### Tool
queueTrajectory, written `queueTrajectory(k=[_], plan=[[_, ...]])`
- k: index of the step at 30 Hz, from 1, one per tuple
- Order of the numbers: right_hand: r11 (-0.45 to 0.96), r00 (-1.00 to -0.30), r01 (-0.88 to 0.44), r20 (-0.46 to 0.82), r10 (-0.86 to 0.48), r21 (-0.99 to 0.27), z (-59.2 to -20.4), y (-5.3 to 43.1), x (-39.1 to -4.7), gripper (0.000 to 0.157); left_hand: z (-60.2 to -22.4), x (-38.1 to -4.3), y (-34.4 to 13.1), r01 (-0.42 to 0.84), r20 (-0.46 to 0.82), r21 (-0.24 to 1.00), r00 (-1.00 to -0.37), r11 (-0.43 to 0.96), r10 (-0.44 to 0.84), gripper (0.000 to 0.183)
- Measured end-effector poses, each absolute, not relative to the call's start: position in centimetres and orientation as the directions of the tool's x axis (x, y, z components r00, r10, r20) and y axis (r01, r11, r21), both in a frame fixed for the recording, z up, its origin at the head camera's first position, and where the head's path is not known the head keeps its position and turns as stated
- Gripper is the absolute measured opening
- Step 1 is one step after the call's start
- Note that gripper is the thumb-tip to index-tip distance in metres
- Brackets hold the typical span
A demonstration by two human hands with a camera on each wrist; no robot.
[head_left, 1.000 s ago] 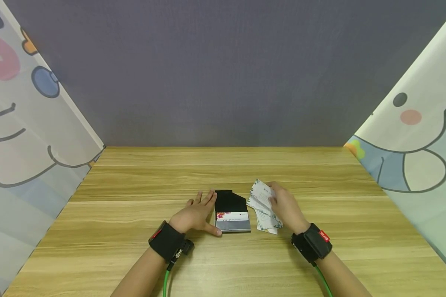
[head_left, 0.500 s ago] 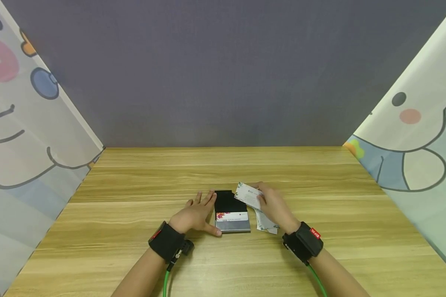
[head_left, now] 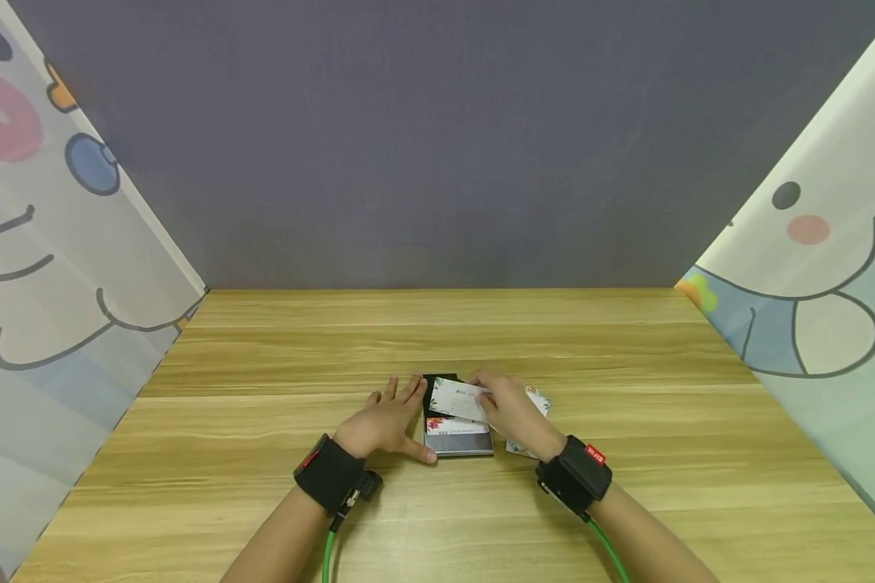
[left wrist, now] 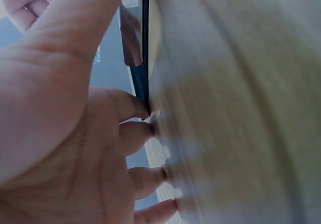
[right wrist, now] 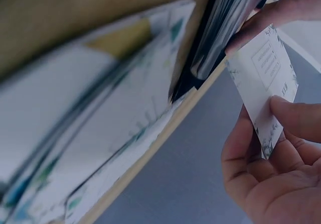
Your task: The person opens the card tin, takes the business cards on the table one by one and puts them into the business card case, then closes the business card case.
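A black and silver card case (head_left: pixel 458 444) lies opened on the table, with a card (head_left: pixel 452 426) printed with red flowers in its pocket. My left hand (head_left: pixel 382 425) rests beside the case's left side, fingers spread and tips on the tabletop, thumb at the lower left corner. Over the case, my right hand (head_left: pixel 514 413) pinches a white business card (head_left: pixel 454 397) with leafy corners between thumb and fingers. The right wrist view shows that pinched card (right wrist: pixel 263 73) tilted, its printed side visible. Beneath and beside the right hand lie more leafy-edged cards (head_left: pixel 538 400), partly hidden by it.
The wooden table (head_left: pixel 299 348) meets a dark grey panel (head_left: pixel 437 162) at the back. Cartoon-printed sheets (head_left: pixel 809 324) stand along both sides. Each wrist wears a black camera band (head_left: pixel 574 476) with a green cable (head_left: pixel 608 551).
My right hand has lifted a card from the pile and moved it left, over the black flap of the case. The left hand has stayed in place.
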State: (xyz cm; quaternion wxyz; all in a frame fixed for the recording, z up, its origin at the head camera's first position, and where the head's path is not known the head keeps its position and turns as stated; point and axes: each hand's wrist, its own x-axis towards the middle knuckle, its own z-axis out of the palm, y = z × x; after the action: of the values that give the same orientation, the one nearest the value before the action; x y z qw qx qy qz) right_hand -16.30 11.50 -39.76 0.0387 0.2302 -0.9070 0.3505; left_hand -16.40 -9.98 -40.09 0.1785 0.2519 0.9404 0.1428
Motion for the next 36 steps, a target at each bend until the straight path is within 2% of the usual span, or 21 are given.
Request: queueTrajectory(k=[13, 23, 36], plan=[[0.659, -0.874, -0.471, 0.208, -0.44, -0.586, -40.4, 10.8, -16.3, 0.027, -40.1, -16.5, -9.9, 0.407, -0.29, 0.345, -0.811, 0.846, 0.509, 0.113], [0.684, -0.843, -0.518, 0.172, -0.51, -0.513, -40.8, 10.8, -16.3, 0.027, -40.1, -16.5, -10.0, 0.404, -0.295, 0.347, -0.809, 0.846, 0.508, 0.112], [0.687, -0.838, -0.52, 0.148, -0.525, -0.508, -40.9, 10.7, -15.9, 0.023, -39.9, -16.3, -10.0, 0.412, -0.292, 0.352, -0.805, 0.84, 0.517, 0.112]])
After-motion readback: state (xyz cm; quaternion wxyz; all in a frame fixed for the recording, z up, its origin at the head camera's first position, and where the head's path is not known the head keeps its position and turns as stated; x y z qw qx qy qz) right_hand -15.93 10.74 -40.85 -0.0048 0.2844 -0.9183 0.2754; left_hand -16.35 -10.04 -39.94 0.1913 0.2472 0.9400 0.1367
